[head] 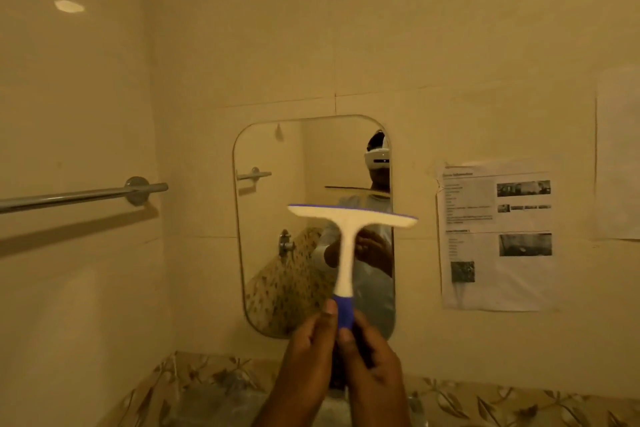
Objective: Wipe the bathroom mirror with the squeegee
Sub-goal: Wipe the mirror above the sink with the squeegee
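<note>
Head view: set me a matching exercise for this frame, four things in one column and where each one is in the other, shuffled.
Things:
1 squeegee
2 towel bar
3 printed sheet
4 mirror

Places:
A mounted on the left wall
B stuck to the wall right of the mirror
C gripped at its blue handle end by the left hand and right hand
D on the back wall, behind the raised tool

Pairs: 1-C, 2-A, 3-B, 4-D

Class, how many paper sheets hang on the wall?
2: a printed sheet just right of the mirror, and a pale sheet at the far right edge, partly cut off.
</note>
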The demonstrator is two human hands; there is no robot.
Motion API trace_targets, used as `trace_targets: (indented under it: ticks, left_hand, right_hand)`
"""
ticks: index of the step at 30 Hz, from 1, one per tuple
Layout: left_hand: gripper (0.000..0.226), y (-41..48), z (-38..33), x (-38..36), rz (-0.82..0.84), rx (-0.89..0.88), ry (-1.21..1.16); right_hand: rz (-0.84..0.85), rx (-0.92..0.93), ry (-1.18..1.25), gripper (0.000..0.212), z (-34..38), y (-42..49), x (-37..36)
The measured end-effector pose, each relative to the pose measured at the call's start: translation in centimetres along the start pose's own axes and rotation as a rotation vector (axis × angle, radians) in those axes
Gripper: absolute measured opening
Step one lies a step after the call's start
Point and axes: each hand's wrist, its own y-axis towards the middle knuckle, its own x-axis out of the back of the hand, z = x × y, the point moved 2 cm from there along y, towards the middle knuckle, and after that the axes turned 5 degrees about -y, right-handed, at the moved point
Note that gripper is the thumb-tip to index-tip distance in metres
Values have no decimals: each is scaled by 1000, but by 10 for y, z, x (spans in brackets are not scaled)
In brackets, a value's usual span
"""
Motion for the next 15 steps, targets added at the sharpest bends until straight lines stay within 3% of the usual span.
trace_targets:
  ticks: [6, 11, 13, 15]
  left_hand:
    - [59, -6, -16, 9, 22, -167, 14]
    - [54, 0, -22, 21, -42, -238, 27]
    - [51, 5, -28, 27, -113, -300, 51]
    - [53, 13, -38, 35, -183, -300, 21]
  right_hand:
    - [44, 177, -189, 44, -13, 3, -33]
    - [123, 236, -359, 37, -15, 11, -41]
    - [149, 365, -577, 34, -10, 26, -30]
    - [64, 516, -722, 29, 9, 58, -10]
